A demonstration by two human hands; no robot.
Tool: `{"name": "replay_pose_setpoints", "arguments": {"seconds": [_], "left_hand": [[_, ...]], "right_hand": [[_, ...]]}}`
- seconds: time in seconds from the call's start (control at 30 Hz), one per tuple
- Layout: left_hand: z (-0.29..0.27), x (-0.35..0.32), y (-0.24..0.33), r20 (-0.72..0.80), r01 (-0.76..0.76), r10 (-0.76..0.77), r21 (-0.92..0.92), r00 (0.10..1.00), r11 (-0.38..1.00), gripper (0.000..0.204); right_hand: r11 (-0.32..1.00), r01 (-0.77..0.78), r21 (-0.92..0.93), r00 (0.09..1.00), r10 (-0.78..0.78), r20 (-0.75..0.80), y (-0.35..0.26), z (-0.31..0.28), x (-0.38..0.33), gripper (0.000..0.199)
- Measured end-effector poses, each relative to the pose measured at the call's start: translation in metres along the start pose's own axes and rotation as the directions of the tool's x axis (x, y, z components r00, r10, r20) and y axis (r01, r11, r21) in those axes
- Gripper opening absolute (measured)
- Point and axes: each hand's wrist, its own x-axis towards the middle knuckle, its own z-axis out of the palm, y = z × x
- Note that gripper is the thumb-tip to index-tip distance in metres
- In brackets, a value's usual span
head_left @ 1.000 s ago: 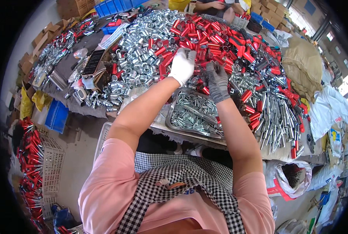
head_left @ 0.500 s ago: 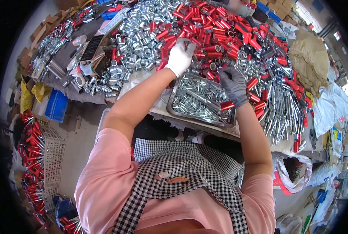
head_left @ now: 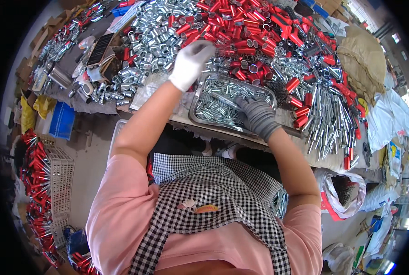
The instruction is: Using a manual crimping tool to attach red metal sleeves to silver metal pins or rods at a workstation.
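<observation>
My left hand (head_left: 191, 64), in a white glove, is raised beside the heap of red tubes (head_left: 245, 43) and silver metal sleeves (head_left: 155, 50). Its fingers are curled together, and what they pinch, if anything, is too blurred to make out. The grey-gloved right hand (head_left: 259, 118) reaches over the right part of a metal tray (head_left: 194, 120) filled with small metal pins (head_left: 216, 107). Its fingers bend down among the pins, thumb apart; the fingertips are partly hidden. A longer metal rod (head_left: 226, 101) lies on the pins by those fingertips.
Long metal rods (head_left: 329, 123) and red-handled pieces (head_left: 344, 89) are spread on the right of the table. Dark coil springs (head_left: 278, 89) sit beside the tray. At left, a plastic crate (head_left: 60, 183) stands by red-handled parts; an open white sack (head_left: 346, 192) is at right.
My right hand has moved left and down from the parts behind the tray onto the pins. My left hand has pulled back leftward from the red tubes, its fingers now curled in.
</observation>
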Motion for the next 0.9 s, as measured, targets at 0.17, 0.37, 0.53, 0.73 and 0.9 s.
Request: {"name": "replay_pose_setpoints", "arguments": {"seconds": [0.17, 0.37, 0.53, 0.73, 0.9], "left_hand": [[-0.049, -0.061, 0.000, 0.144, -0.110, 0.092, 0.118, 0.985, 0.987, 0.027], [-0.081, -0.098, 0.014, 0.253, 0.199, -0.208, 0.061, 0.945, 0.978, 0.035], [-0.052, -0.084, 0.012, 0.232, -0.036, -0.055, 0.371, 0.971, 0.928, 0.036], [-0.014, -0.105, 0.000, 0.150, 0.025, -0.029, 0.024, 0.988, 0.999, 0.034], [-0.049, -0.105, -0.002, 0.339, 0.373, -0.292, -0.205, 0.894, 0.905, 0.047]], "right_hand": [[0.991, 0.025, 0.128, 0.974, 0.005, -0.227, 0.016, 0.017, 0.000, 0.046], [0.823, 0.227, 0.520, 0.907, 0.016, -0.421, 0.030, -0.015, -0.035, 0.042], [0.961, 0.170, 0.218, 0.654, 0.056, -0.755, 0.041, 0.015, 0.001, 0.040], [0.519, 0.275, 0.810, 0.687, 0.483, -0.543, 0.037, 0.012, 0.010, 0.035], [0.427, 0.198, 0.882, 0.862, 0.353, -0.364, 0.023, -0.034, -0.071, 0.028]]}}
